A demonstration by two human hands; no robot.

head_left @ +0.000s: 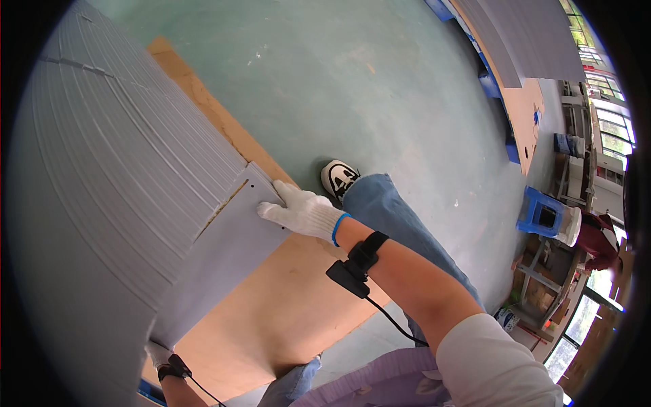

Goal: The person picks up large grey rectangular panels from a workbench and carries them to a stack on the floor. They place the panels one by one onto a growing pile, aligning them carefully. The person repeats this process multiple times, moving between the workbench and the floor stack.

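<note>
A flat grey panel (pixel 234 244) with small dark holes near its corner juts out from a tall stack of grey panels (pixel 129 163). My right hand (pixel 302 209), in a white knit glove with a blue cuff, grips this panel's near right edge by the corner. Its thumb lies on the top face, and some fingers are hidden at the edge. Down at the lower left, my left hand (pixel 159 354), also gloved in white, is at the panel's other near corner. The stack and the panel hide most of its fingers.
Under the stack lies a brown board (pixel 271 305), its edge running out to the far left. Another grey panel stack (pixel 536 41) rests on a board with blue supports at the upper right. A blue container (pixel 540 210) and a person (pixel 600 247) are at the right.
</note>
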